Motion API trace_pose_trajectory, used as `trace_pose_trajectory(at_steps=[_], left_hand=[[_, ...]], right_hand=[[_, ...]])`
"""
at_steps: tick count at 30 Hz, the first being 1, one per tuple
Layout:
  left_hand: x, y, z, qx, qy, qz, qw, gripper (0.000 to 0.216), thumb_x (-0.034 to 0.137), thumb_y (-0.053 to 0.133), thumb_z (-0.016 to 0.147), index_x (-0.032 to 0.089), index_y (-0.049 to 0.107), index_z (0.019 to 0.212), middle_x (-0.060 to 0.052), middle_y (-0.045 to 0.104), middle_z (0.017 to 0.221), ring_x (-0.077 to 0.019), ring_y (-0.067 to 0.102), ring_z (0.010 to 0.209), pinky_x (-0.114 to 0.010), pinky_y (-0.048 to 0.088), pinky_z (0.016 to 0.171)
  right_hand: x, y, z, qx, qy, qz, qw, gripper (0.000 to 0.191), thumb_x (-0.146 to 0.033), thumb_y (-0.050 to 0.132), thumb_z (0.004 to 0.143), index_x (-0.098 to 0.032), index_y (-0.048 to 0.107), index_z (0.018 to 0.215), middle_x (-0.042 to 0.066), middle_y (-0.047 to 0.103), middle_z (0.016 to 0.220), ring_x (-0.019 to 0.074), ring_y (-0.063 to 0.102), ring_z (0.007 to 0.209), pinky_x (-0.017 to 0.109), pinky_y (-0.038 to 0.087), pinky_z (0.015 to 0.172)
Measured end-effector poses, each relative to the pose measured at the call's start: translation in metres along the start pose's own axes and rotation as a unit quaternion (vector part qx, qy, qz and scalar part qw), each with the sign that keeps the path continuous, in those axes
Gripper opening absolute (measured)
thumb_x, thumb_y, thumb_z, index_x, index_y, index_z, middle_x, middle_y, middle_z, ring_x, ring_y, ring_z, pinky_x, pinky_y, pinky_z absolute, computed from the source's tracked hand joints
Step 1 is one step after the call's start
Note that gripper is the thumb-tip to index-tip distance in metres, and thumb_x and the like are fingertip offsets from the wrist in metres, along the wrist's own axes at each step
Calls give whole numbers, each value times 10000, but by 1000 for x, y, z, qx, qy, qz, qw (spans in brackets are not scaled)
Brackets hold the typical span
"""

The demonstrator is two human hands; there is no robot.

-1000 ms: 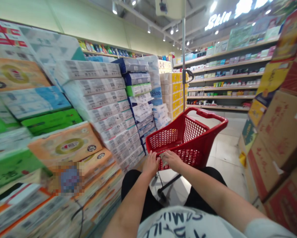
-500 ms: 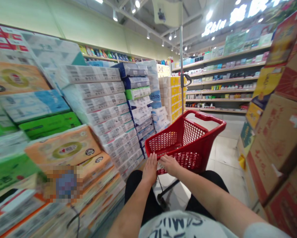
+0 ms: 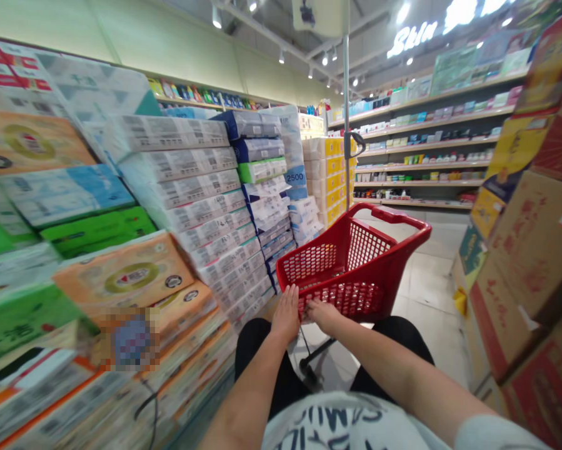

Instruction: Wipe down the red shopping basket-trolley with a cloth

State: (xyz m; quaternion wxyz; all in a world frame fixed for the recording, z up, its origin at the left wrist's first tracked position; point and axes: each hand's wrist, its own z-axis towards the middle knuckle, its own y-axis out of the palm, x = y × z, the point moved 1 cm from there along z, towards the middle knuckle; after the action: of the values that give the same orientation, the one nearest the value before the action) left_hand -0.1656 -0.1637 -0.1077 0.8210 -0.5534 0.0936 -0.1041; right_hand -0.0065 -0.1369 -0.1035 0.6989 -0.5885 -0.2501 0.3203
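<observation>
Slanting lengthwise from mid-frame, the red cart (image 3: pixel 361 284) points its handle (image 3: pixel 397 219) upper right; your left hand (image 3: pixel 286 315) lies flat, unclenched; your right hand (image 3: pixel 324 315) grasps something unclear, if anything.

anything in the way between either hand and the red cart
Nothing visible stands between them: the left hand and right hand are both at the cart's near end. Whether something small is under the right fingers is hidden. The white packs stand off to the left.
</observation>
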Motion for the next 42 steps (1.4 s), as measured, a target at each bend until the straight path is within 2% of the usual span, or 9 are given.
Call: trace_pose_trajectory(at_steps=[5, 11, 16, 22, 25, 30, 35, 38, 42], left_hand=[[0, 2, 2, 4, -6, -4, 1000, 778, 28, 386, 760, 82, 153, 1501, -155, 268, 1555, -261, 133, 1464, -450, 283, 1160], [2, 1, 2, -20, -18, 8, 1000, 834, 36, 427, 703, 60, 172, 1497, -140, 227, 1573, -262, 109, 1468, -419, 232, 1185], [3, 0, 2, -20, -25, 11, 999, 816, 31, 418, 701, 40, 196, 1486, -151, 227, 1570, -257, 92, 1471, -412, 210, 1193], [5, -3, 2, -29, -28, 5, 999, 820, 48, 421, 704, 32, 180, 1488, -151, 208, 1576, -254, 84, 1473, -411, 205, 1195], [6, -2, 1, -27, -31, 4, 999, 839, 53, 429, 698, 64, 171, 1497, -137, 221, 1575, -254, 109, 1471, -425, 216, 1189], [11, -9, 3, -39, -50, 8, 998, 773, 75, 443, 735, 47, 239, 1480, -165, 311, 1529, -274, 179, 1454, -396, 202, 1186], [34, -27, 18, -64, -107, 10, 992, 800, 166, 509, 768, 212, 221, 1513, -118, 518, 1354, -319, 329, 1388, -468, 238, 1149], [51, -29, 28, -68, -124, 25, 990, 749, 217, 540, 775, 184, 306, 1485, -146, 443, 1440, -357, 277, 1408, -519, 171, 1161], [59, -20, 29, -42, -88, 27, 995, 772, 196, 531, 762, 64, 273, 1478, -155, 270, 1554, -307, 139, 1461, -451, 154, 1188]], right_hand=[[1, -8, 0, 29, 4, 13, 999, 307, -129, 477, 876, -175, 608, 1149, 115, 590, 1115, 242, 514, 1067, 320, 513, 778], [12, -12, -13, -21, 94, 47, 994, 222, -203, 476, 914, -184, 676, 1008, 98, 621, 1096, 220, 551, 1038, 272, 485, 771], [26, -18, -20, 104, 51, 47, 992, 310, -152, 460, 907, -199, 614, 1171, 93, 593, 1145, 207, 499, 1081, 299, 447, 892], [36, -1, -34, 56, 80, 63, 993, 203, -136, 525, 857, -203, 695, 946, 81, 618, 994, 209, 529, 982, 289, 459, 789], [36, -3, -32, 143, 45, 61, 987, 292, -109, 500, 863, -190, 651, 1099, 87, 605, 1055, 207, 507, 1007, 310, 441, 880], [41, -4, -29, 141, 35, 45, 988, 250, -114, 508, 867, -179, 652, 1061, 92, 602, 1053, 217, 497, 1018, 318, 433, 891], [51, -7, -36, 147, 57, 49, 986, 227, -97, 516, 851, -182, 651, 1013, 81, 602, 1027, 209, 491, 1015, 309, 426, 896], [54, -15, -39, 178, 63, 31, 981, 270, -87, 493, 857, -170, 627, 1076, 96, 592, 1067, 218, 479, 1025, 331, 414, 925], [61, -15, -44, 121, 100, 29, 987, 267, -62, 512, 821, -179, 639, 1024, 87, 598, 1067, 223, 476, 1057, 318, 422, 895]])
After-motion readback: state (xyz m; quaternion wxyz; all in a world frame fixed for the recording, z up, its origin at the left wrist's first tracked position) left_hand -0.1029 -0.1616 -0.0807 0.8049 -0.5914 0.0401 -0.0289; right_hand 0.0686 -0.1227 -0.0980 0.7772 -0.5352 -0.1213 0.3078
